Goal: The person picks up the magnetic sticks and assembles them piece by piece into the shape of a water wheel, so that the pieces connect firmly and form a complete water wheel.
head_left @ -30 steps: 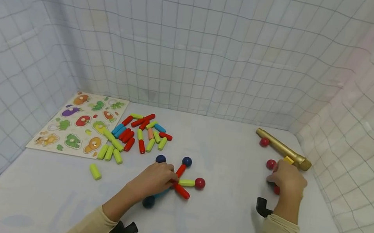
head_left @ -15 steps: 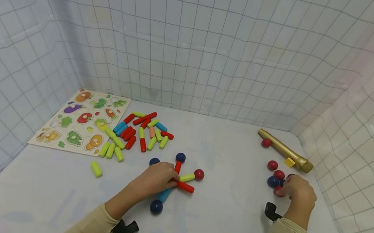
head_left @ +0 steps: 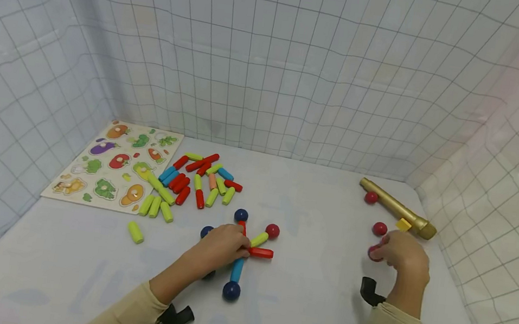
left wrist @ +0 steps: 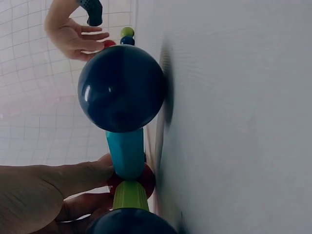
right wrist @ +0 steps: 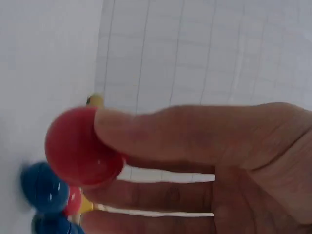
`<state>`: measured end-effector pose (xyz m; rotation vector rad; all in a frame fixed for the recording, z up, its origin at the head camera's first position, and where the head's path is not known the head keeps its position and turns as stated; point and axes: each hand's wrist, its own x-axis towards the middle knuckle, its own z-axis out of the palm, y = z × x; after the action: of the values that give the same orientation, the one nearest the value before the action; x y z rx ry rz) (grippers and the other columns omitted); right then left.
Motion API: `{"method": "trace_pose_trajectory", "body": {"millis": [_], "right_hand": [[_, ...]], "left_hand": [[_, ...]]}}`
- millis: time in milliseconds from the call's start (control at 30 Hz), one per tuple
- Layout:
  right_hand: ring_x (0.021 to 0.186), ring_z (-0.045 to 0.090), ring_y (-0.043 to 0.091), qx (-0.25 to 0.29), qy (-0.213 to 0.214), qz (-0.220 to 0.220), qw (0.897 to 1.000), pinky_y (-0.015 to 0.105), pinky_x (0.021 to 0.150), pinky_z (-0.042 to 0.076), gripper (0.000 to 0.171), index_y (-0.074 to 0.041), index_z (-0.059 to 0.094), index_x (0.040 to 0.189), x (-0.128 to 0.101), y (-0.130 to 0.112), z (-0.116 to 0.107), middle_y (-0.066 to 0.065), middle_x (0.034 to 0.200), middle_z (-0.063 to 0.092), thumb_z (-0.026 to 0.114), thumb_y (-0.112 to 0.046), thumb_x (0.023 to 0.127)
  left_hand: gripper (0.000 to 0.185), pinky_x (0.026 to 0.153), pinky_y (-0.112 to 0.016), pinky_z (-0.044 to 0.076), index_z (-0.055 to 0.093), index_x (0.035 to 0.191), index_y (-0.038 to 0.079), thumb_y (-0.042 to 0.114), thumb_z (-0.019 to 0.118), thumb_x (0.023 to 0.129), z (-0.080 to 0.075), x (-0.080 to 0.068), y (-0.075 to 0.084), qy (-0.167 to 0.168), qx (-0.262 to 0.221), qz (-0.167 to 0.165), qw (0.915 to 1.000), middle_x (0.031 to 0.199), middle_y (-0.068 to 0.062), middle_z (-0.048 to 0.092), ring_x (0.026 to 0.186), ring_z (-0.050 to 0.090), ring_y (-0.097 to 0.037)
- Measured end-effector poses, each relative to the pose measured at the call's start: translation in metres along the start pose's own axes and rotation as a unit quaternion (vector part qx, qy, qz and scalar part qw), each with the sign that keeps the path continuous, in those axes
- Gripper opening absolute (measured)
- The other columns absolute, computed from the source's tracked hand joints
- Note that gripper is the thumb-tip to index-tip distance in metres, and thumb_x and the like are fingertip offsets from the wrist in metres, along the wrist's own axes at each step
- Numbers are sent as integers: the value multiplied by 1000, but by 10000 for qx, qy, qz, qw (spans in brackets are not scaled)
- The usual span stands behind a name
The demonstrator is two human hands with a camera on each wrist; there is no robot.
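In the head view my left hand [head_left: 221,244] pinches the centre of a ball-and-stick model lying mid-table. The left wrist view shows thumb and fingers at its red centre ball [left wrist: 147,181]. Around it run a blue stick [head_left: 237,270] ending in a dark blue ball [head_left: 231,291], a yellow-green stick [head_left: 259,239] with a red ball [head_left: 272,231], and a red stick [head_left: 262,253] whose outer end bears no ball. Part of the model is hidden under the hand. Over at the right, my right hand [head_left: 407,255] pinches another red ball [right wrist: 78,148] between thumb and fingers.
Blue balls [right wrist: 45,187] lie close to the right hand. A gold microphone [head_left: 396,207], a yellow block [head_left: 403,225] and loose red balls [head_left: 380,229] are beyond it. Several coloured sticks [head_left: 182,194] lie at the left by a vegetable puzzle board [head_left: 102,193]. Gridded cloth walls surround the table.
My left hand has turned the model anticlockwise on the table. My right hand moved off the yellow block, reached among the balls, and now holds a red one slightly further left.
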<state>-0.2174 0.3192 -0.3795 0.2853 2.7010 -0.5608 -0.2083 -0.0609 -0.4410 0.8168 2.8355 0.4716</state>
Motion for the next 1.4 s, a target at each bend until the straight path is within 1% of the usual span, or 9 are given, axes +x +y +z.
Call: {"method": "trace_pose_trajectory", "body": {"millis": [167,267,367,533,800,1000,1167,1300,1400], "right_hand": [[83,62,22,-123,-471,-1193,9917,36,68,51,29,-10,68,102,7,-64,27,9,93,69,77,-29,81],[85,61,19,-226,-751,-1633,9835,37,73,52,24,-15,69,98,12,-94,46,3,94,70,79,-27,79],[84,60,17,-383,-831,-1883,9778,36,73,51,20,-18,69,91,12,-112,62,-1,90,70,81,-24,77],[81,60,15,-461,-874,-2018,9744,35,73,51,18,-18,67,87,10,-124,77,-4,85,70,82,-19,76],[77,58,15,-476,-949,-2133,9712,31,68,49,17,-19,67,86,8,-134,89,-4,83,68,81,-19,78],[71,59,15,-465,-1082,-2052,9716,29,63,48,17,-18,65,88,5,-137,93,-3,84,69,80,-18,79],[73,57,15,-535,-785,-2035,9745,30,64,47,16,-17,65,91,-1,-143,94,-2,84,68,78,-18,81],[72,57,15,-613,-524,-2346,9687,30,63,47,16,-15,68,99,-4,-153,99,0,86,66,74,-19,84],[72,56,15,-788,-451,-2263,9698,30,62,48,22,-14,68,104,-4,-154,100,1,88,66,75,-19,83]], "left_hand": [[16,62,-18,40,77,99,15,24,73,87,0,-2,-1,63,43,-22,10000,74,6,56,70,46,-9],[16,62,-18,39,77,99,14,24,73,86,0,-3,-2,91,12,-20,10000,74,5,55,69,46,-9],[17,61,-19,38,76,100,14,24,73,87,0,-1,-2,64,-45,-10,10000,73,5,53,69,45,-9],[18,62,-18,40,76,101,14,24,73,87,-2,0,-1,-6,-51,-38,10000,74,5,56,69,46,-9],[18,65,-19,44,76,100,14,24,73,87,-3,-1,-1,-11,46,-18,10000,77,4,63,71,48,-9],[18,63,-18,42,76,100,14,25,73,87,-2,-1,-2,9,30,1,10000,76,5,60,71,48,-9],[18,62,-18,40,76,102,14,25,72,87,-2,-2,0,-34,96,-17,9999,76,4,56,70,47,-10],[19,63,-19,41,75,103,14,25,73,87,-3,-3,-1,-55,93,-49,9999,77,4,56,71,47,-10],[21,66,-19,43,75,105,15,25,73,87,-3,-2,-1,-35,58,-87,9999,79,4,58,72,49,-9]]}}
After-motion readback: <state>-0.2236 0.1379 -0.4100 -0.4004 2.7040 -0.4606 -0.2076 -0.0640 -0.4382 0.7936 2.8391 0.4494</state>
